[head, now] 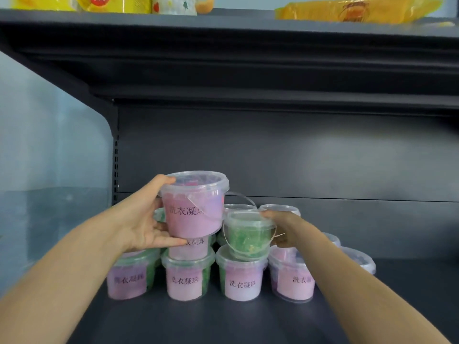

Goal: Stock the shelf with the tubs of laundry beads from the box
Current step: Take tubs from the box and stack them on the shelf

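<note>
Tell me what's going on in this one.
A person is stocking a dark shelf with tubs of laundry beads. The left hand holds a pink-labelled tub over a two-high stack; the right hand grips a green tub sitting on a front-row tub. Four tubs line the front, more stand behind.

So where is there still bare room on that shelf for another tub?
Bare shelf lies right of the stacked tubs and along the front edge. Crowded in the middle: left hand holds a pink tub, right hand a green tub.
</note>
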{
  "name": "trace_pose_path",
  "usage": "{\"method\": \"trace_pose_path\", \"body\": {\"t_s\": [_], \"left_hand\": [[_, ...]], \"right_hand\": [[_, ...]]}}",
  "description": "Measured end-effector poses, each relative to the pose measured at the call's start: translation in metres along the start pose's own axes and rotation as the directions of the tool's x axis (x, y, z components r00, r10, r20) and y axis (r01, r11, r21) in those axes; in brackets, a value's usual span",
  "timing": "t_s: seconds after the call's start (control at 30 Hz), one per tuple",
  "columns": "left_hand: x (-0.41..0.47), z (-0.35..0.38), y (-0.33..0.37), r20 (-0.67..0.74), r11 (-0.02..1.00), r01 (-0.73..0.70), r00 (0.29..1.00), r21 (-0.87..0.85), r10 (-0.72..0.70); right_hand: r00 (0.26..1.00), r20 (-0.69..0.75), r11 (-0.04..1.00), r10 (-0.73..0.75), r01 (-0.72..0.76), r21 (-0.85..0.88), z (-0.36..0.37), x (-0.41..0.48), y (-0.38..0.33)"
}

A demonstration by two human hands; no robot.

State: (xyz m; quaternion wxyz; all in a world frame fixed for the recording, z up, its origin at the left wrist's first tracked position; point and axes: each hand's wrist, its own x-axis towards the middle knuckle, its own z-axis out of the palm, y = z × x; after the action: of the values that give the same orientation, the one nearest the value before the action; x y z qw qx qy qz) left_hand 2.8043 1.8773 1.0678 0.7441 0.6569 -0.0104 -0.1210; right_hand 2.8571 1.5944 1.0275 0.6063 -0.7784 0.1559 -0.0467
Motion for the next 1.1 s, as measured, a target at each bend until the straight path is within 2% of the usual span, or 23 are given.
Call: {"method": "trace_pose_path", "body": {"t_s": [0.17,0.27,0.4,0.5,0.6,0.7,0.8,0.87,1.0,1.1], "left_hand": [[0.009,-0.003,-0.002,-0.007,1.000,0.003,1.000,0.006,-0.003],[0.009,-0.004,-0.002,-0.007,1.000,0.009,1.000,0.001,-0.009],[0.008,-0.004,-0.002,-0.013,1.000,0.007,1.000,0.013,-0.007],[0.006,-0.005,-0.003,-0.021,1.000,0.010,1.000,0.014,-0.010],[0.003,-0.006,-0.005,-0.036,1.000,0.015,0.999,0.020,-0.014],[-0.001,-0.006,-0.007,-0.039,1.000,0.013,0.999,0.021,-0.012],[-0.004,-0.008,-0.010,-0.040,1.000,0.014,0.999,0.017,-0.013],[-0.006,-0.010,-0.011,-0.044,1.000,0.017,0.999,0.022,-0.016],[-0.008,-0.013,-0.015,-0.051,0.999,0.026,0.998,0.033,-0.024],[-0.009,-0.017,-0.016,-0.051,0.999,0.029,0.998,0.029,-0.028]], "right_hand": [[0.996,0.012,0.996,-0.091,0.091,-0.010,0.002,0.008,-0.001],[0.970,-0.053,0.965,-0.237,0.229,-0.127,0.004,0.012,-0.005],[0.871,-0.100,0.825,-0.481,0.411,-0.389,0.009,-0.007,-0.014],[0.784,-0.009,0.700,-0.620,0.549,-0.457,0.024,-0.017,-0.019],[0.792,0.116,0.607,-0.599,0.544,-0.579,0.042,-0.019,-0.015],[0.764,0.119,0.510,-0.634,0.529,-0.678,0.050,-0.015,-0.006],[0.751,0.063,0.557,-0.657,0.541,-0.630,0.049,-0.016,0.001],[0.758,0.082,0.594,-0.648,0.569,-0.568,0.046,-0.017,0.002],[0.798,0.228,0.698,-0.558,0.600,-0.390,0.024,-0.022,0.001],[0.804,0.331,0.710,-0.494,0.593,-0.381,0.005,-0.021,-0.003]]}}
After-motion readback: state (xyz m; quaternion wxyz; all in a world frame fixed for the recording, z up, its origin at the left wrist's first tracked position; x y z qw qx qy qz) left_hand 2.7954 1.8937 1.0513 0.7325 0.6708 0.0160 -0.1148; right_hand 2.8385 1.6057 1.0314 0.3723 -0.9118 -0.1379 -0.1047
